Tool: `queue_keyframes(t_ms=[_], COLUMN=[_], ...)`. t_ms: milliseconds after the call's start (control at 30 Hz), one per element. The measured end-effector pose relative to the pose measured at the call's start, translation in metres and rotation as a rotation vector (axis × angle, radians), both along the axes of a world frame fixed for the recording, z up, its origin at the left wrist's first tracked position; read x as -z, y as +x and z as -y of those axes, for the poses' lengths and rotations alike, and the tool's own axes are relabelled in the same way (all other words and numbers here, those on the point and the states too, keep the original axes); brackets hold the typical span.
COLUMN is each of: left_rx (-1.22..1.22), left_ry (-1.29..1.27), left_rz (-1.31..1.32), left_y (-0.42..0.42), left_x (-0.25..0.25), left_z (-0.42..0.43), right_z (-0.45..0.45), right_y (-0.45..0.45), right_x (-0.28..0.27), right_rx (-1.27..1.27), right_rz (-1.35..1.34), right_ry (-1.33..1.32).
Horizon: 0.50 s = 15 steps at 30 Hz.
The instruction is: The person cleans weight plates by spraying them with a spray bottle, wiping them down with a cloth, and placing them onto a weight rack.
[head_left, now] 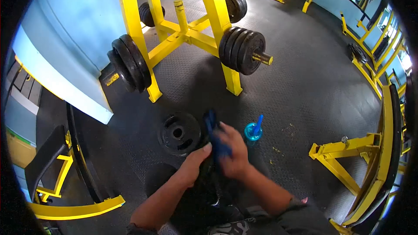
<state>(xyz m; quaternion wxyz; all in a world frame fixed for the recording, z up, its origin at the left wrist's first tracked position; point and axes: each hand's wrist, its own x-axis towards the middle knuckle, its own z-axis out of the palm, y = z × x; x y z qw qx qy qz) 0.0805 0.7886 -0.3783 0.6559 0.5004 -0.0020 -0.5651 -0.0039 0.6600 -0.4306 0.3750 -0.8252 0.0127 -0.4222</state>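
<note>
My right hand (234,151), smeared by motion, is closed around a blue cloth (221,147). The cloth lies against a dark object between my hands, whose shape is hard to make out. My left hand (194,165) is closed at the near left side of that dark object, its thumb showing on top and its other fingers hidden. A black weight plate (167,146) with a round centre hole lies flat on the floor, just beyond my left hand. To the right of my right hand stands a turquoise bottle (252,132) with a blue spout or straw.
Ahead stands a yellow plate rack (172,42) with black plates (244,51) on its pegs. A yellow-framed bench (348,154) is close on the right, and another black-padded bench (48,156) on the left. A blue wall (76,26) rises at the left.
</note>
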Motion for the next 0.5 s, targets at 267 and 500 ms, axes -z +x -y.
queue_keyframes(t_ms=[267,500], left_rx=[0.095,0.087], left_ry=[0.036,0.04], left_rz=[0.077,-0.007], left_y=[0.005,0.014], left_x=[-0.008,0.0], left_z=[-0.009,-0.011], right_z=[0.0,0.004], right_y=[-0.013,0.007], right_x=[-0.037,0.081], right_rx=[-0.049,-0.066], right_rz=[-0.052,-0.33], right_ry=[-0.151,0.978])
